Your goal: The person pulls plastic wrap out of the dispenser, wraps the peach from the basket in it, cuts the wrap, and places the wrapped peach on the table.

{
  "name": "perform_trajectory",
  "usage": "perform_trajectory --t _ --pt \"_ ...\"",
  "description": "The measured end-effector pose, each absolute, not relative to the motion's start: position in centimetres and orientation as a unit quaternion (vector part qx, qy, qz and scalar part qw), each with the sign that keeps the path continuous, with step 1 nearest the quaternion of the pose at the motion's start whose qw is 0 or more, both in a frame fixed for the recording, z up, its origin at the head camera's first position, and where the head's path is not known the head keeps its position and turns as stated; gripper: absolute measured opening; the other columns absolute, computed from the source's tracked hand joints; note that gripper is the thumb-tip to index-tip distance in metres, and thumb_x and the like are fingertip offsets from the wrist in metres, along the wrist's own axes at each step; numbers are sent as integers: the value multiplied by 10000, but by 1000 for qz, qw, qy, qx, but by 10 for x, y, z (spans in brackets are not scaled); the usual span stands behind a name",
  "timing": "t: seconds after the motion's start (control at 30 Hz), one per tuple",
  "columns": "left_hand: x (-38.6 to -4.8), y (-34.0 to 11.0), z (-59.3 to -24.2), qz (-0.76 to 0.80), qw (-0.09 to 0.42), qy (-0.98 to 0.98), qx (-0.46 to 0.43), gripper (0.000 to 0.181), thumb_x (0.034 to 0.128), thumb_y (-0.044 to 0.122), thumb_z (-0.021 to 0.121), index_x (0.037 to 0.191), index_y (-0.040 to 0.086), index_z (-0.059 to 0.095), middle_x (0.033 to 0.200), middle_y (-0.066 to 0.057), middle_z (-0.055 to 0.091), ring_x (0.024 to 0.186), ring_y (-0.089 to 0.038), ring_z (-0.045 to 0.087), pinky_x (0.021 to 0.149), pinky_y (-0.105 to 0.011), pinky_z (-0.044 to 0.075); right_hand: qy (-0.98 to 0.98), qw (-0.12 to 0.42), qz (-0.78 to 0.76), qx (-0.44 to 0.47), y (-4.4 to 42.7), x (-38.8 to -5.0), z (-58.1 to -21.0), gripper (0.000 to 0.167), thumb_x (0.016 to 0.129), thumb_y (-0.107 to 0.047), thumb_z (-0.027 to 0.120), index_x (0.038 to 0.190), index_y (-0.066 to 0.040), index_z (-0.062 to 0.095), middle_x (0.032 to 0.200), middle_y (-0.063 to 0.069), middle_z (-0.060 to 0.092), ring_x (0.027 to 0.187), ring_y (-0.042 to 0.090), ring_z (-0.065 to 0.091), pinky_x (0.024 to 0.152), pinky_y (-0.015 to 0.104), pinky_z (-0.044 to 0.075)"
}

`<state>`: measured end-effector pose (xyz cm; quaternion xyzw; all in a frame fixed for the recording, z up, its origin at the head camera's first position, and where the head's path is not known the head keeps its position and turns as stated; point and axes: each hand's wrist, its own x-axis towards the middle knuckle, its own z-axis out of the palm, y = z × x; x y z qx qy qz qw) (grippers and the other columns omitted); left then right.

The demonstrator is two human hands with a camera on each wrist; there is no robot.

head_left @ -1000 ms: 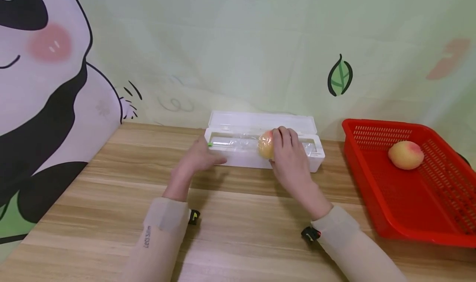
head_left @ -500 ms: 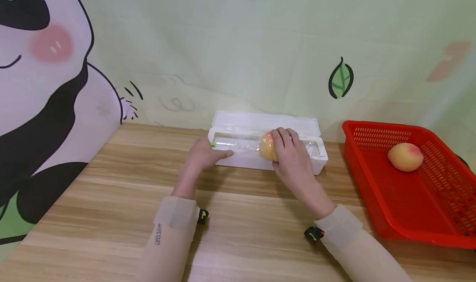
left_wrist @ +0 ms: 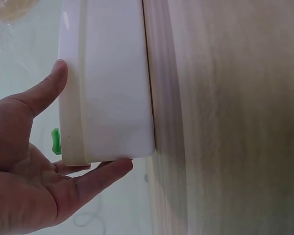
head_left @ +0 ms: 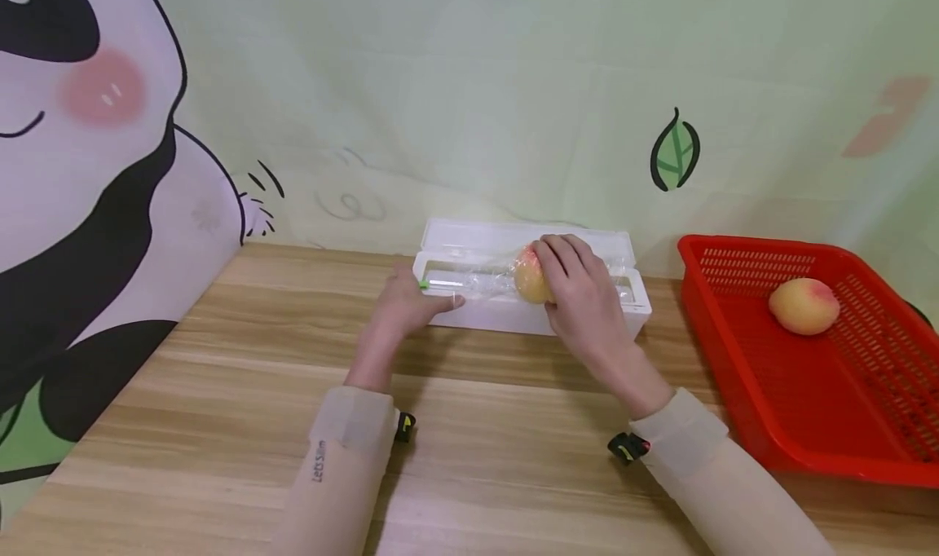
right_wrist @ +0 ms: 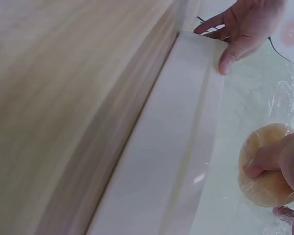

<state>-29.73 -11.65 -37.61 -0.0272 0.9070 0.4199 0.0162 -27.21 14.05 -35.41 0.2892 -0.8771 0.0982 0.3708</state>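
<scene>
A long white cling film dispenser [head_left: 491,315] lies against the wall with its lid [head_left: 477,234] tipped back. My left hand [head_left: 403,302] holds its left end, the thumb on the upper front edge and the fingers against the end face. Beside that thumb a green slider [left_wrist: 56,141] shows in the left wrist view. In my right hand [head_left: 585,307] is a yellow-pink peach [head_left: 530,279], raised over the dispenser. Clear film [right_wrist: 282,100] clings to the peach and spreads toward the dispenser's left part. The peach's right side is hidden behind my fingers.
On the right stands a red plastic basket [head_left: 741,385] with perforated sides. Another peach [head_left: 804,306] lies inside it. A wood-grain table [head_left: 506,458] extends in front of the dispenser, and a printed cloth wall [head_left: 513,116] rises directly behind.
My right hand has lifted the peach slightly, with the film still on it. My left hand has shifted a little right, its thumb moving up onto the dispenser's front edge.
</scene>
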Motion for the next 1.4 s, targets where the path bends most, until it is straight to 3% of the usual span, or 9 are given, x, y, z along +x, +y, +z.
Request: perform_trajectory --t 0.57,1.1,1.4 --pt "-297 -117 -375 407 30 912 -31 1100 837 475 831 1503 -94 166 1431 -348 423 1271 -448 486 1066 -548 416 -862 391 117 301 137 -261 -330 635 737 137 775 1334 41 579 1343 219 582 1265 392 494 1079 489 420" --pt "-297 -117 -377 413 24 910 -30 1036 832 471 840 1463 -65 217 1377 -327 468 1203 -425 520 1033 -535 440 -848 413 122 309 139 -241 -310 599 751 68 806 1309 49 588 1331 230 592 1247 406 502 1095 470 409" --pt "-298 -118 -378 418 22 908 -28 1039 823 469 845 1458 -70 224 1374 -329 473 1208 -424 519 1038 -527 435 -847 413 126 310 140 -231 -299 662 726 59 842 1330 42 572 1349 227 579 1259 405 488 1096 482 403"
